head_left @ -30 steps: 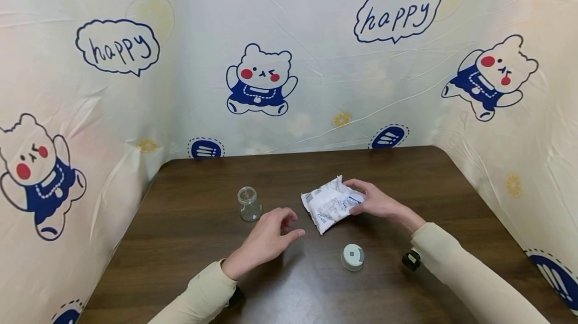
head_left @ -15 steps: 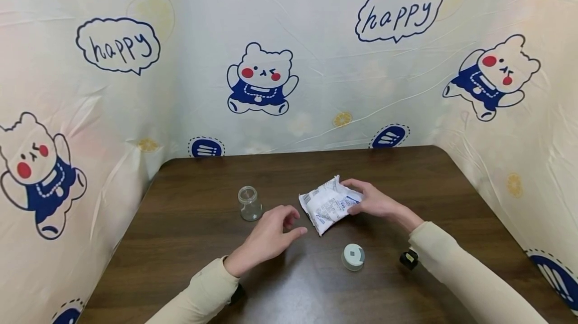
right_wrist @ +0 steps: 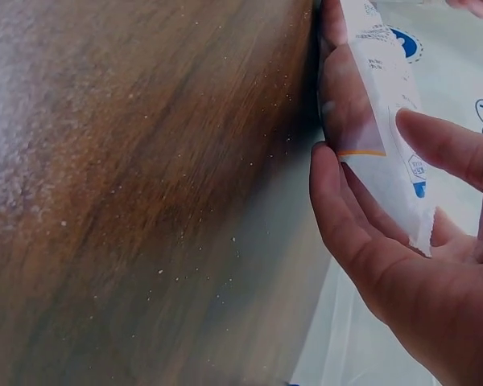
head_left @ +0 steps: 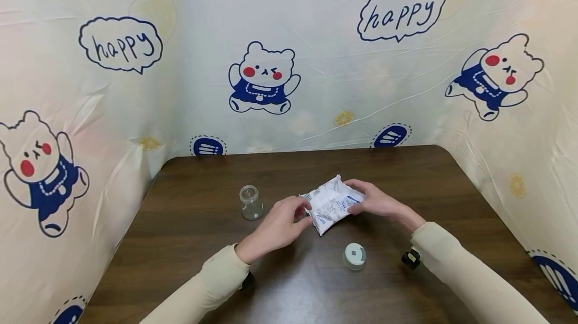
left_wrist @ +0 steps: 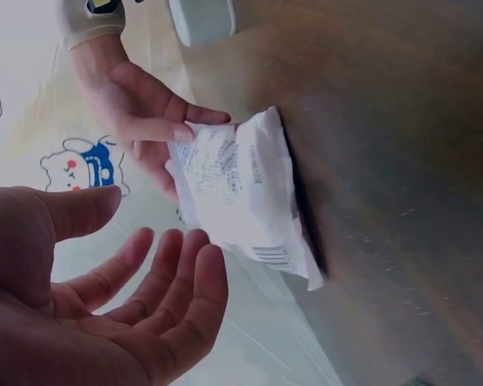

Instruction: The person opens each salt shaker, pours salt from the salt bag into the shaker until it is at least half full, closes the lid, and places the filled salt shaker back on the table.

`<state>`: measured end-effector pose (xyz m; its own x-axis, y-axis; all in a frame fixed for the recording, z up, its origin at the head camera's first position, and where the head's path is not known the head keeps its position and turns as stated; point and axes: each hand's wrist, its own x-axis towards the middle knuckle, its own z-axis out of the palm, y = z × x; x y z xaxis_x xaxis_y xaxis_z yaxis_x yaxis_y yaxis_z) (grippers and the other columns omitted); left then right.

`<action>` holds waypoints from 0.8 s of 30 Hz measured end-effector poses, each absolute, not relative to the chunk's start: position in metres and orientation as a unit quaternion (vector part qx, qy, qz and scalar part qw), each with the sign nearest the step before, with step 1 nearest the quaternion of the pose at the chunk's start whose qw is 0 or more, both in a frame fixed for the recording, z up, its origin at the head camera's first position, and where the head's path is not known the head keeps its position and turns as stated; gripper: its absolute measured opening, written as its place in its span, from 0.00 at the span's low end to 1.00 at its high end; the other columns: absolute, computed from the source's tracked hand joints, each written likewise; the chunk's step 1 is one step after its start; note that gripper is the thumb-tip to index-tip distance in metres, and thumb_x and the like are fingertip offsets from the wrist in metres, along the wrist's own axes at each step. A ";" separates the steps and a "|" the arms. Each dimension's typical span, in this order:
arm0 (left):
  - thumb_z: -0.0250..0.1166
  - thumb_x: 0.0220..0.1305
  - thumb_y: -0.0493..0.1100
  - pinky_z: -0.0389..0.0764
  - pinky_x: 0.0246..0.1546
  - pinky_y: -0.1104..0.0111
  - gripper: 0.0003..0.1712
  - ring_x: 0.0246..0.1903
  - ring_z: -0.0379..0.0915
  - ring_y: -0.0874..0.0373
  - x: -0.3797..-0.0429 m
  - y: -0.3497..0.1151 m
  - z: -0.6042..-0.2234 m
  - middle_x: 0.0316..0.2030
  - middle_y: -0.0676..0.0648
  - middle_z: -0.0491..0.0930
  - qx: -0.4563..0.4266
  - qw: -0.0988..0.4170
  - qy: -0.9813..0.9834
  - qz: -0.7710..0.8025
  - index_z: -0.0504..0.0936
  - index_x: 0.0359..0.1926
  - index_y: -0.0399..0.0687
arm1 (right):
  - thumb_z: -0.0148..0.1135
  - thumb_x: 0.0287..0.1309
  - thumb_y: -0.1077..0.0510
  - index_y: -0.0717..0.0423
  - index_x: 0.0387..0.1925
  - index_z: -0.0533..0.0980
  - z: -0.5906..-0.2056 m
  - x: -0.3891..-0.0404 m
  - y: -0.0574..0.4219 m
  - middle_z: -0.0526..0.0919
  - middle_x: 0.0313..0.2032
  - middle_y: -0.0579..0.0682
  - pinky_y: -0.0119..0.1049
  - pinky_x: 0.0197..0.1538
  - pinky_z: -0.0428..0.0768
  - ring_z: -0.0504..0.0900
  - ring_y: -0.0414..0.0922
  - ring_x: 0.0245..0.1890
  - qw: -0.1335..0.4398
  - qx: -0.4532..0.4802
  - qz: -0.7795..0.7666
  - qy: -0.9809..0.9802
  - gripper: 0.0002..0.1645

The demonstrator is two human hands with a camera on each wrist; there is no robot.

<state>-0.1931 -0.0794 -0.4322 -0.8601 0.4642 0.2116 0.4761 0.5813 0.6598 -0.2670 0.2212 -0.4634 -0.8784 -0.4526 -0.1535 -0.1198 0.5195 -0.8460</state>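
Observation:
A white printed packet (head_left: 331, 204) with a barcode sits at a slant over the middle of the table. My right hand (head_left: 377, 200) holds its right end, thumb on the printed face and fingers along the far edge. In the right wrist view the fingers (right_wrist: 338, 197) run beneath the packet (right_wrist: 386, 88), whose underside carries a coloured picture. My left hand (head_left: 281, 224) is at the packet's left end, thumb and fingers spread apart. The left wrist view shows that hand (left_wrist: 121, 297) loosely curved with nothing in its grasp, fingertips close by the barcode end.
An open glass jar (head_left: 251, 203) stands left of the packet, just beyond my left hand. A small round container with a pale top (head_left: 354, 256) is in front of the packet. Pale crumbs dot the brown table (right_wrist: 169, 201). A printed cloth (head_left: 316, 73) hangs around the table.
My left hand has moved right and slightly away from me, up to the packet's left end. My right hand keeps its hold, and the packet has barely shifted.

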 end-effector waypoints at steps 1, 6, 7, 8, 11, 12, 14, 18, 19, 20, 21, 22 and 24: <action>0.72 0.68 0.37 0.80 0.41 0.64 0.07 0.38 0.79 0.52 -0.196 -0.077 -0.431 0.36 0.48 0.80 -0.271 0.009 -0.888 -0.372 0.84 0.44 0.43 | 0.74 0.58 0.62 0.61 0.74 0.67 -0.463 -0.267 0.222 0.70 0.69 0.64 0.58 0.64 0.68 0.71 0.58 0.59 0.180 -0.164 -0.463 0.853 0.45; 0.69 0.72 0.37 0.81 0.42 0.64 0.10 0.41 0.81 0.52 -0.212 -0.063 -0.424 0.40 0.49 0.81 -0.304 0.007 -0.885 -0.353 0.84 0.51 0.39 | 0.73 0.59 0.63 0.64 0.74 0.66 -0.463 -0.265 0.223 0.76 0.61 0.63 0.47 0.53 0.77 0.75 0.56 0.53 0.176 -0.161 -0.471 0.849 0.44; 0.68 0.72 0.37 0.81 0.43 0.64 0.11 0.43 0.81 0.51 -0.216 -0.059 -0.423 0.41 0.48 0.81 -0.313 0.008 -0.884 -0.347 0.84 0.52 0.38 | 0.73 0.59 0.64 0.64 0.74 0.65 -0.462 -0.265 0.223 0.76 0.60 0.63 0.46 0.51 0.79 0.76 0.55 0.52 0.177 -0.159 -0.476 0.847 0.44; 0.67 0.73 0.37 0.81 0.44 0.64 0.12 0.44 0.81 0.51 -0.220 -0.055 -0.422 0.42 0.47 0.81 -0.321 0.009 -0.884 -0.339 0.84 0.53 0.38 | 0.73 0.60 0.64 0.65 0.74 0.65 -0.462 -0.264 0.222 0.77 0.59 0.63 0.45 0.49 0.81 0.77 0.55 0.51 0.179 -0.156 -0.482 0.844 0.44; 0.66 0.75 0.39 0.80 0.49 0.63 0.15 0.48 0.80 0.52 -0.232 -0.044 -0.419 0.48 0.45 0.81 -0.340 0.008 -0.889 -0.307 0.83 0.59 0.40 | 0.72 0.62 0.64 0.68 0.75 0.62 -0.462 -0.262 0.222 0.77 0.57 0.65 0.46 0.46 0.86 0.80 0.53 0.48 0.190 -0.145 -0.499 0.833 0.44; 0.65 0.76 0.40 0.80 0.51 0.63 0.16 0.50 0.79 0.52 -0.236 -0.040 -0.418 0.50 0.45 0.81 -0.345 0.009 -0.892 -0.292 0.82 0.61 0.41 | 0.72 0.62 0.64 0.69 0.75 0.62 -0.462 -0.260 0.222 0.77 0.57 0.65 0.47 0.46 0.86 0.81 0.53 0.47 0.195 -0.137 -0.504 0.830 0.44; 0.64 0.77 0.42 0.78 0.57 0.62 0.18 0.54 0.76 0.53 -0.244 -0.032 -0.416 0.55 0.46 0.80 -0.354 0.006 -0.898 -0.260 0.81 0.64 0.44 | 0.73 0.63 0.62 0.69 0.75 0.61 -0.462 -0.258 0.223 0.76 0.57 0.66 0.49 0.47 0.87 0.82 0.53 0.46 0.202 -0.118 -0.511 0.827 0.45; 0.62 0.79 0.43 0.74 0.63 0.61 0.20 0.61 0.71 0.53 -0.258 -0.016 -0.414 0.61 0.47 0.77 -0.377 0.009 -0.904 -0.201 0.80 0.67 0.49 | 0.73 0.64 0.58 0.71 0.72 0.62 -0.461 -0.253 0.226 0.77 0.55 0.66 0.49 0.47 0.87 0.84 0.52 0.43 0.209 -0.082 -0.507 0.832 0.44; 0.62 0.79 0.43 0.74 0.63 0.60 0.20 0.62 0.70 0.52 -0.261 -0.012 -0.413 0.61 0.48 0.76 -0.384 0.011 -0.904 -0.187 0.80 0.68 0.50 | 0.73 0.65 0.57 0.72 0.70 0.63 -0.460 -0.252 0.227 0.78 0.54 0.65 0.49 0.47 0.87 0.84 0.52 0.43 0.210 -0.076 -0.502 0.835 0.42; 0.62 0.79 0.43 0.73 0.62 0.59 0.21 0.62 0.69 0.52 -0.264 -0.008 -0.412 0.62 0.48 0.76 -0.392 0.014 -0.903 -0.175 0.80 0.68 0.51 | 0.72 0.66 0.56 0.73 0.68 0.64 -0.460 -0.250 0.228 0.80 0.51 0.65 0.48 0.46 0.87 0.85 0.52 0.42 0.211 -0.071 -0.497 0.839 0.40; 0.61 0.79 0.43 0.73 0.62 0.58 0.21 0.63 0.68 0.52 -0.267 -0.004 -0.412 0.63 0.48 0.76 -0.398 0.016 -0.902 -0.164 0.79 0.69 0.52 | 0.72 0.67 0.55 0.74 0.65 0.65 -0.460 -0.249 0.229 0.82 0.49 0.64 0.48 0.45 0.87 0.85 0.53 0.41 0.212 -0.068 -0.491 0.842 0.37; 0.61 0.79 0.43 0.72 0.63 0.57 0.22 0.64 0.67 0.52 -0.269 -0.001 -0.411 0.64 0.48 0.75 -0.405 0.016 -0.901 -0.154 0.79 0.70 0.53 | 0.71 0.68 0.54 0.73 0.61 0.68 -0.460 -0.247 0.229 0.84 0.46 0.62 0.47 0.44 0.87 0.86 0.52 0.40 0.212 -0.063 -0.483 0.847 0.33; 0.60 0.80 0.43 0.71 0.63 0.56 0.23 0.67 0.64 0.51 -0.273 0.007 -0.410 0.66 0.48 0.74 -0.419 0.016 -0.898 -0.131 0.78 0.71 0.54 | 0.69 0.71 0.51 0.72 0.55 0.74 -0.460 -0.243 0.230 0.86 0.41 0.59 0.46 0.42 0.86 0.86 0.51 0.37 0.215 -0.060 -0.465 0.857 0.27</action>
